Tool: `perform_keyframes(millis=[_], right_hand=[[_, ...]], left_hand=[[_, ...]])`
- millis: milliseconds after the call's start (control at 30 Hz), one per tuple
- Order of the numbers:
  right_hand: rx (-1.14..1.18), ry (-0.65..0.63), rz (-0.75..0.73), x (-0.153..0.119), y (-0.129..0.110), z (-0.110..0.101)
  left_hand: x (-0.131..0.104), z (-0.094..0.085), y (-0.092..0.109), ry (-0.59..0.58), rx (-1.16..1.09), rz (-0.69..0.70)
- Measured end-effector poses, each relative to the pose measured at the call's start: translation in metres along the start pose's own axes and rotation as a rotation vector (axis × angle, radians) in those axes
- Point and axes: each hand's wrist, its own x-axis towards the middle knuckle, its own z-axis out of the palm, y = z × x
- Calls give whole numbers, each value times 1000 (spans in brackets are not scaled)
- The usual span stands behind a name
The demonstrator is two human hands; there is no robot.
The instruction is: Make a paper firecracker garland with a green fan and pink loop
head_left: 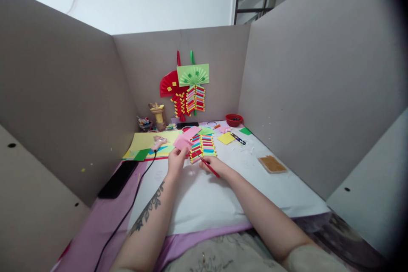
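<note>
Pink paper [185, 139] is pinched in my left hand [177, 160], at the middle of the table. My right hand [213, 165] grips a red-handled tool [211, 169], slim and pointed up and left toward the paper; it looks like a pair of scissors or tweezers. Just beyond my hands lies a craft piece of small rolled paper tubes [208, 144] in red, pink, blue and white with yellow ends. The pink paper partly overlaps its left side. Whether the tool's tip touches the paper is too small to tell.
On the left are a pink glue gun [159, 142] with a black cord, coloured sheets [140, 139] and a black phone-like slab [118, 179]. On the right are a yellow square [226, 138], a dark cutter [238, 138], a red bowl [234, 120] and a brown pad [272, 164]. Paper decorations [194, 77] hang behind.
</note>
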Motion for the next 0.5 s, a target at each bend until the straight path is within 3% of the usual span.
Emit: perform_keyframes(millis=[500], right_hand=[[-14,48,-3,6,14,1]], left_hand=[[-8,5,9,-68,65,-23]])
